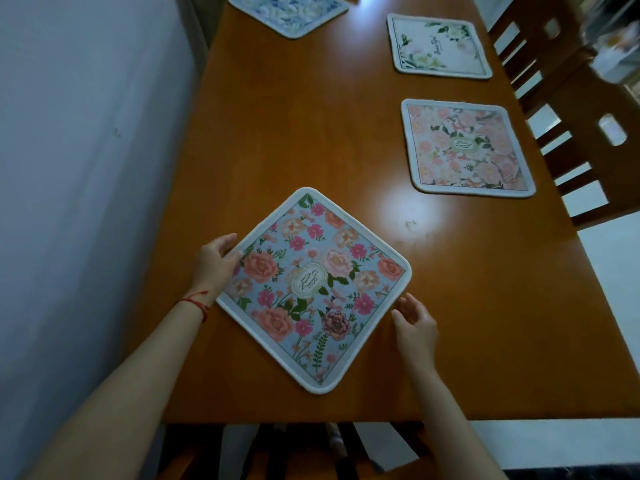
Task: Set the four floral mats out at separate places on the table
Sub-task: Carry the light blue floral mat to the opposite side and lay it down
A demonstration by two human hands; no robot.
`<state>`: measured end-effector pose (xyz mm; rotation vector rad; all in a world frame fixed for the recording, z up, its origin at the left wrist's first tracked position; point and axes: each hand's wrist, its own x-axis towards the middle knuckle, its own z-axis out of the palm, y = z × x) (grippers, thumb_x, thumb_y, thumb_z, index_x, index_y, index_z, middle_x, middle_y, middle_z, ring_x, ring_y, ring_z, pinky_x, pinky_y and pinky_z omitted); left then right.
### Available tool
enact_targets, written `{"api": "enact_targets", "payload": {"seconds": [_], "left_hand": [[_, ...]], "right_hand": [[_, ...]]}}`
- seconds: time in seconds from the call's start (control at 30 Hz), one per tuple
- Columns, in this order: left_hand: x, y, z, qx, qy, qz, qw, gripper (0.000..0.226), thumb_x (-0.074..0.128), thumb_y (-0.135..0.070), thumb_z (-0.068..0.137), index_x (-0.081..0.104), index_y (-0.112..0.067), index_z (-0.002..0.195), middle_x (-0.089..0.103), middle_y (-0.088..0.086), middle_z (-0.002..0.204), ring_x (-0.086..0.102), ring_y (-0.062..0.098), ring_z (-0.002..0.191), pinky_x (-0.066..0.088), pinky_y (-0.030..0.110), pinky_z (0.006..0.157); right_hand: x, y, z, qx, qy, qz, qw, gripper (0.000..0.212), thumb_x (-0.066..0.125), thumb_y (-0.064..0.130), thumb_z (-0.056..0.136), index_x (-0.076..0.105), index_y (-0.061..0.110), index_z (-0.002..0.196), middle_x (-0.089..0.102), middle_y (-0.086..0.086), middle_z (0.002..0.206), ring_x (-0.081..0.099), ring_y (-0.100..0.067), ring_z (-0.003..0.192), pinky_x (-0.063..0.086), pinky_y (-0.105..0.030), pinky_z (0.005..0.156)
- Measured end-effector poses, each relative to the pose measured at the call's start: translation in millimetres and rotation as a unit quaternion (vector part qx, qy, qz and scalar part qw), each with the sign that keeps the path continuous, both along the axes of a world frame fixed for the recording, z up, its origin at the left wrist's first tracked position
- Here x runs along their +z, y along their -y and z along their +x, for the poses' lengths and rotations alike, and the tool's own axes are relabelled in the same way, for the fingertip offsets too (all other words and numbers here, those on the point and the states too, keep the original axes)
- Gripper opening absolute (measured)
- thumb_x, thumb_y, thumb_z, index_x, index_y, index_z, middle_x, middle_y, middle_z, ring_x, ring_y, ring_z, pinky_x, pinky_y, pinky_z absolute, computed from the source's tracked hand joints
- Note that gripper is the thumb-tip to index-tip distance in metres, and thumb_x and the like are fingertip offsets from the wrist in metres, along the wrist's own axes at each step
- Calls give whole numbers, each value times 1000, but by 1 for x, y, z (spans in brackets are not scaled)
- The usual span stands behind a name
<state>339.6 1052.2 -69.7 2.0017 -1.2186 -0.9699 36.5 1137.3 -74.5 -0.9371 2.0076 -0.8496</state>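
Looking down into a home dining room: long polished wooden table [311, 133] sitting hard against a plain pale wall [86, 168], slat-backed wooden dining chairs [568, 109] lining the right side, four floral mats [467, 147] lying at separate places like place settings, pale tiled floor [609, 323] showing beyond the table edge.

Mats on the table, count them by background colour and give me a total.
Blue-grey with pink flowers: 1
Pink floral: 1
White with green leaves: 1
Blue and white floral: 1
Total: 4
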Motion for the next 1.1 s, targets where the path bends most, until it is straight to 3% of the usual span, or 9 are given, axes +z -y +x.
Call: {"api": "enact_targets", "payload": {"seconds": [0.13, 0.23, 0.5, 0.63, 0.73, 0.8, 0.9, 0.97, 1.1], "left_hand": [[-5, 4, 5, -12, 7, 7, 1000, 43, 58, -7, 88, 50, -3, 129, 55, 15, 130, 54, 25, 117, 43, 24, 87], [-6, 4, 6, -17, 9, 4, 1000, 42, 59, -7, 87, 52, -3, 128, 57, 14, 127, 55, 25, 114, 44, 24, 85], [-11, -16, 7, 9, -12, 10, 1000, 43, 59, -6, 87, 50, -4, 129, 57, 14, 128, 55, 24, 114, 48, 27, 84], [-13, -40, 4, 62, -37, 11, 997, 44, 59, -3, 85, 50, -2, 129, 57, 15, 127, 55, 25, 114, 49, 38, 93], [-16, -59, -1, 100, -59, 21, 993, 44, 59, -1, 85, 50, -3, 128, 58, 13, 126, 56, 20, 110, 49, 39, 94], [-17, -69, -5, 115, -76, 26, 990, 43, 58, 0, 86, 51, -3, 128, 58, 13, 126, 55, 18, 107, 51, 33, 88], [-17, -83, -13, 131, -82, 27, 988, 41, 56, 0, 87, 51, -3, 127, 59, 13, 124, 55, 16, 103, 49, 22, 74], [-18, -92, -17, 144, -89, 27, 985, 40, 56, 1, 87, 52, -3, 126, 60, 13, 123, 55, 15, 102, 49, 22, 73], [-19, -99, -21, 156, -93, 26, 983, 40, 56, 1, 87, 52, -4, 126, 60, 12, 122, 56, 16, 103, 51, 28, 79]], "right_hand": [[-2, -4, 11, 3, 22, -7, 1000, 48, 60, 7, 86, 47, 7, 131, 60, -3, 115, 55, -2, 87, 45, -7, 58], [-6, -4, 13, -7, 36, -14, 999, 48, 61, 7, 86, 46, 7, 132, 59, -1, 110, 52, 5, 80, 45, -5, 50], [-6, 17, 12, 0, 19, -23, 1000, 48, 61, 10, 86, 47, 8, 132, 61, -7, 118, 56, -9, 92, 48, -13, 61], [-5, 36, 7, 12, 25, -32, 999, 50, 61, 8, 86, 45, 6, 133, 59, -11, 123, 56, -13, 98, 55, -32, 79], [-5, 50, 4, 37, 20, -35, 999, 51, 61, 7, 86, 44, 6, 134, 59, -7, 122, 57, -7, 88, 51, -19, 64], [-6, 61, 2, 48, 19, -32, 998, 50, 60, 6, 86, 44, 7, 133, 59, -6, 121, 58, -4, 82, 51, -17, 61], [-7, 76, -1, 61, 12, -30, 998, 50, 60, 6, 86, 44, 6, 133, 57, -10, 127, 60, -15, 101, 54, -26, 78], [-8, 82, -2, 70, 10, -32, 997, 50, 60, 6, 86, 44, 5, 133, 57, -12, 127, 58, -20, 110, 53, -34, 87], [-9, 83, -5, 87, 16, -37, 995, 49, 60, 6, 86, 45, 4, 133, 58, -12, 126, 58, -22, 108, 54, -30, 82]]}}
